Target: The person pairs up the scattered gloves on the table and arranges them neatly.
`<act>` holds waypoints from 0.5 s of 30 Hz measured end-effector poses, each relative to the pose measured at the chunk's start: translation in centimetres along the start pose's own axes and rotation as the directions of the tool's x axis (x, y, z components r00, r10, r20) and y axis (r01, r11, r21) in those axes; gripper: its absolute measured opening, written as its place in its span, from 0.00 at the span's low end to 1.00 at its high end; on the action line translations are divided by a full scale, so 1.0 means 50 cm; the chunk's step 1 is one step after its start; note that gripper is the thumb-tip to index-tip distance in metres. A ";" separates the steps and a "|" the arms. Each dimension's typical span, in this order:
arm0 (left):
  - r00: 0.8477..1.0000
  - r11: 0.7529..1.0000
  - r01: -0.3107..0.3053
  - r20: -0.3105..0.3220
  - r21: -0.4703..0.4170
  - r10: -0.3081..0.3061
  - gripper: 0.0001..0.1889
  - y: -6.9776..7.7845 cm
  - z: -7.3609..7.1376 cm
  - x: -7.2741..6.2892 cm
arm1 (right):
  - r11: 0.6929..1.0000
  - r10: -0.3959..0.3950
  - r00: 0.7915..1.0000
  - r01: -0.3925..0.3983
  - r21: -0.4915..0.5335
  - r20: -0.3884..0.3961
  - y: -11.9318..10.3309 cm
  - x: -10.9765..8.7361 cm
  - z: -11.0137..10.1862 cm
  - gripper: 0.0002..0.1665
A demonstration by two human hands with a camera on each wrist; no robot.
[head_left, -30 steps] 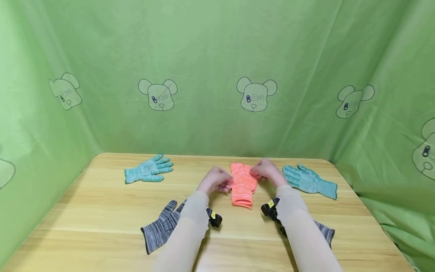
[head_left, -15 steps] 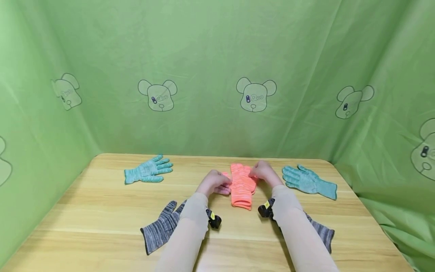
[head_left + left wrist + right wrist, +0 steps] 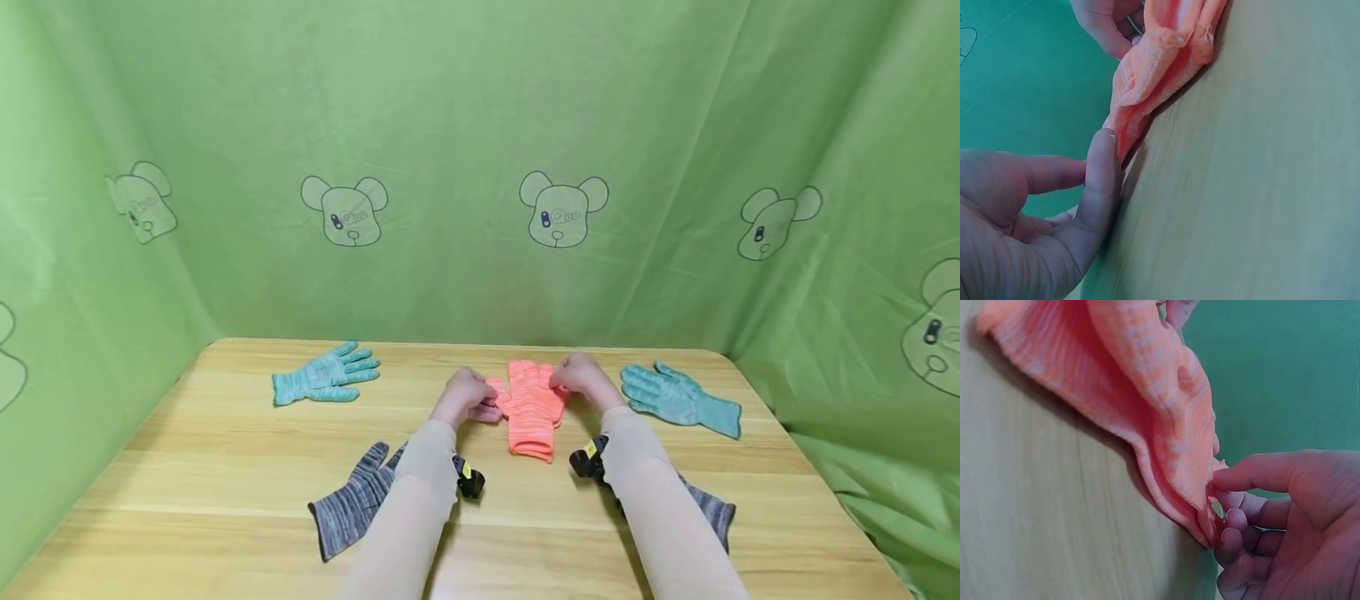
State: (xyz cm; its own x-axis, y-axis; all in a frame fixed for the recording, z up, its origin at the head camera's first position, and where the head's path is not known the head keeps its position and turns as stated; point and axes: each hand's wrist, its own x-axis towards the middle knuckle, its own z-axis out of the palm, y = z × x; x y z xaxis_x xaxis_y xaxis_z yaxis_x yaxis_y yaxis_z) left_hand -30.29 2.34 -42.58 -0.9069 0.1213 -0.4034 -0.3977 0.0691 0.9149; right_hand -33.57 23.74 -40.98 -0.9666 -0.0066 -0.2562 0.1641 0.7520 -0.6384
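A pair of orange knit gloves lies stacked at the middle of the table, cuffs toward me and fingers pointing away. My left hand pinches the glove's left edge, where an orange thumb sticks out sideways. In the left wrist view, thumb and forefinger meet at the orange fabric's tip. On the opposite side, my right hand pinches the right edge near the fingers. The right wrist view shows its fingertips on the folded orange layers, with the cuff gaping toward the camera.
Teal gloves lie flat at the back left and the back right. Grey striped gloves rest nearer me, one at left and one at right, each partly covered by a forearm. Green curtains surround the wooden table.
My left hand has drawn slightly left, and the orange thumb now shows spread out from the glove. My right hand has shifted slightly left along the upper edge.
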 end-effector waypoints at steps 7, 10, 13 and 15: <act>1.000 1.000 -0.003 0.009 0.025 0.003 0.14 0.005 -0.003 -0.005 | 1.000 0.006 1.000 -0.006 0.001 -0.003 0.004 0.002 -0.007 0.15; 1.000 0.999 -0.007 0.003 0.039 0.007 0.10 0.004 -0.002 -0.005 | 1.000 0.004 1.000 -0.004 0.002 -0.006 0.007 0.007 -0.006 0.15; 1.000 0.998 -0.011 -0.004 0.061 0.011 0.08 0.004 0.001 -0.004 | 1.000 0.022 1.000 -0.022 -0.004 -0.005 0.009 0.011 -0.003 0.16; 1.000 0.997 -0.013 -0.007 0.078 0.014 0.07 0.003 0.004 -0.003 | 0.999 0.036 0.999 -0.036 -0.018 -0.003 0.010 0.013 -0.001 0.17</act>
State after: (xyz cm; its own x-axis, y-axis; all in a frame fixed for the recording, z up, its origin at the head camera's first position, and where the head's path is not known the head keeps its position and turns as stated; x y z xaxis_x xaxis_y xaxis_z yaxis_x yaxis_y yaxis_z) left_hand -30.18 2.52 -42.38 -0.9134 0.1152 -0.3904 -0.3734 0.1442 0.9164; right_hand -34.12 24.13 -41.45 -0.9605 0.0226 -0.2774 0.1956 0.7638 -0.6152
